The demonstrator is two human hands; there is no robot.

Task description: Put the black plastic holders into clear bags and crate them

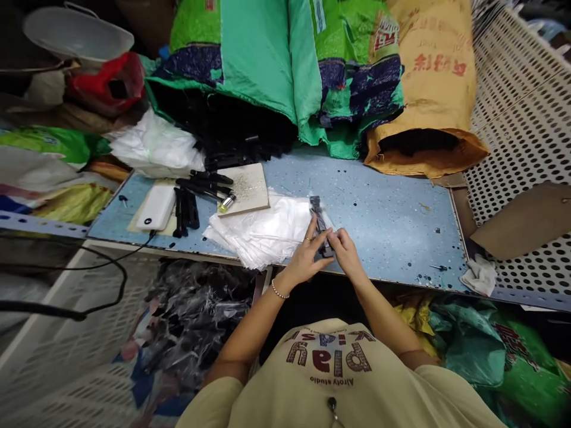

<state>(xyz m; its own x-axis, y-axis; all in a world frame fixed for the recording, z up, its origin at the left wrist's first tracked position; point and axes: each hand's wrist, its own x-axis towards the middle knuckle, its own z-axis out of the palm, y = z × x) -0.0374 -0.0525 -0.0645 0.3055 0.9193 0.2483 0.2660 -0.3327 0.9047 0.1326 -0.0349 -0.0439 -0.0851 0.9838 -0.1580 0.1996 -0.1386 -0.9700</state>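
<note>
Near the front edge of the blue speckled table (383, 232), a black part (315, 206) in a clear plastic bag is between my two hands. My left hand (304, 255), with a ring and a beaded bracelet, has its fingers on the bag's left side and across its lower part. The fingers of my right hand (345, 251) are pinched on its right edge. A fanned stack of white plastic bags (263, 229) lies just left of my hands, partly under a speckled board (250, 189). Black parts (186, 211) lie further left.
Open green sacks (259, 65) and a yellow sack (428, 83) lie along the table's back. A white power bank (156, 206) with a black cable sits at the left. A perforated white panel (526, 119) stands right. Bagged black parts (196, 321) fill a crate below left.
</note>
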